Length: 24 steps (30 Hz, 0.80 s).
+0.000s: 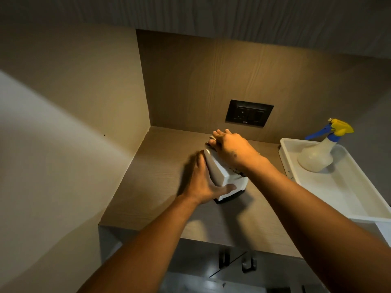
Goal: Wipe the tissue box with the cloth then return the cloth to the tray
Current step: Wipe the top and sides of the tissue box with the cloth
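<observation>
Head view — tissue box (220, 172) sits on the wooden tabletop (160, 166) near the back corner, looking tilted w/ its near end raised off a dark base. Left hand (203, 182) is spread open, palm flat against the box's left side and thumb hooked across the near face, bracing it. Right hand (230, 146) lies flat on top of the box w/ fingers extended toward the far end; a sliver of pale fabric shows at the fingertips, probably the cloth (211, 138), but most of it is hidden under the palm so can't tell how it's gripped. White tray (338, 187) is to the right, near the box but apart from it, w/ a spray bottle (321, 153) standing in its far end.

Risks, as I judge them: the box is light and looks tipped — a hard push w/ the right hand could slide it out of the left hand's brace or knock it toward the back wall. Cloth could bunch under the palm and miss the edges. On the return, a careless sweep to the tray could clip the bottle and topple it
</observation>
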Tool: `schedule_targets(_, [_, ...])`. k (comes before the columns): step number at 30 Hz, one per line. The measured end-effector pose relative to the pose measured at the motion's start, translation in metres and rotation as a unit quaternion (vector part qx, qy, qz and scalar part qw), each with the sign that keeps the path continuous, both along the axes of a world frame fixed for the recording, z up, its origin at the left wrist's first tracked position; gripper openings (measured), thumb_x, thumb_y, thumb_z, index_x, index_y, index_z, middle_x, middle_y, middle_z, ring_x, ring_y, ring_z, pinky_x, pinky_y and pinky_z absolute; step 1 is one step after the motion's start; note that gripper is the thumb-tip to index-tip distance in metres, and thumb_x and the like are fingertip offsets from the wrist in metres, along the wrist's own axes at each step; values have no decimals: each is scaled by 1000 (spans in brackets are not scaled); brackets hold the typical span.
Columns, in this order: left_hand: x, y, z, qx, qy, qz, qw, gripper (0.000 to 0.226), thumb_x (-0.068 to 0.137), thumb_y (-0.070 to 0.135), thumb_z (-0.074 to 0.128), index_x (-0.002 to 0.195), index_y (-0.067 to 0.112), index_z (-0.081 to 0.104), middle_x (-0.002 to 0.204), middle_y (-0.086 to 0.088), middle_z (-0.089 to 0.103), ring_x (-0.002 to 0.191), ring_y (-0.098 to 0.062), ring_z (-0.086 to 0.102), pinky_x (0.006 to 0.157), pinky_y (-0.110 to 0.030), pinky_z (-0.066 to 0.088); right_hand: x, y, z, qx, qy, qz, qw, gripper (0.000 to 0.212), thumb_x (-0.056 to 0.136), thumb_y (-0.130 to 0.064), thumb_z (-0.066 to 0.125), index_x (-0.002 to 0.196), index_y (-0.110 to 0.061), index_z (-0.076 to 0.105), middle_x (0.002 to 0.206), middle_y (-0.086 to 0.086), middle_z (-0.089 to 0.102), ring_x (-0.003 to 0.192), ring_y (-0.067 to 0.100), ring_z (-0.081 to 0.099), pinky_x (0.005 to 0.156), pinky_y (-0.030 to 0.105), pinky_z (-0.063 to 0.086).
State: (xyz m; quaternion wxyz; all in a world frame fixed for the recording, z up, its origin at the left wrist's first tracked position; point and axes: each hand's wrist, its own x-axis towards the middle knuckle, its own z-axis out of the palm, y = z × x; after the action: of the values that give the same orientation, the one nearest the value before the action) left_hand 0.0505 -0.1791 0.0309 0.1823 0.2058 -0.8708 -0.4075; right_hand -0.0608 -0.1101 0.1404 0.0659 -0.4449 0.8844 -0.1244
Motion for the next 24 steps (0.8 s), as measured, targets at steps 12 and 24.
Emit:
schedule_targets(12, [0,0,-7,21,15,-3,1000,139,42,81,84,151,25,20,144,3,42,128,-14,44,104,-37,46,-10,9,1,4,27,-35,999,40,100,-38,37,128,-13,52,135,13,52,127,34,42,96,43,37])
schedule_targets(24, [4,3,-1,18,38,-8,999,133,47,65,93,151,17,26,144,-1,45,129,-18,48,101,-27,42,9,34,-8,-26,25,-18,999,48,100,-44,36,142,-22,42,153,7,35,143,31,22,112,45,20])
